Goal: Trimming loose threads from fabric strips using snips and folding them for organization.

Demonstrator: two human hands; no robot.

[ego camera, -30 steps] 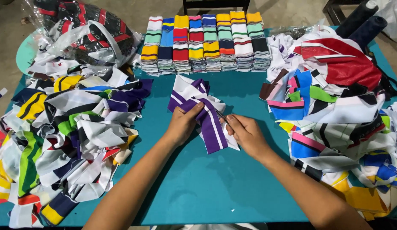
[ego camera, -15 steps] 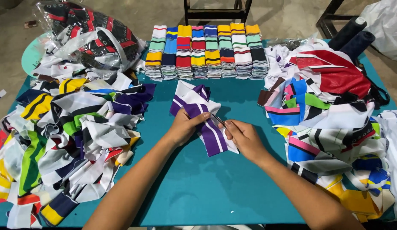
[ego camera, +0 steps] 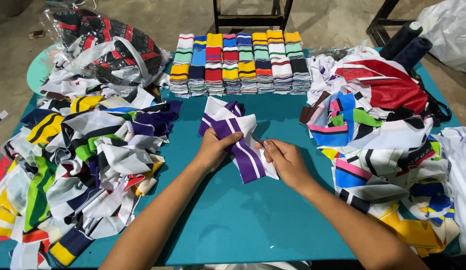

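Left hand (ego camera: 213, 150) clamped on purple-and-white collar (ego camera: 238, 137) at frame centre, pinning it to table (ego camera: 233, 220), right hand (ego camera: 288, 160) pinching small tool (ego camera: 256, 140) against its edge

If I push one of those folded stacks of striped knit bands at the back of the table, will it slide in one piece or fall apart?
The folded stacks would probably shear and topple rather than slide whole: each is many loose layers piled high and narrow. They look soft and light, like the floppy purple and white piece draping between the left hand and right hand. Neighbouring stacks touch, so one may drag others.
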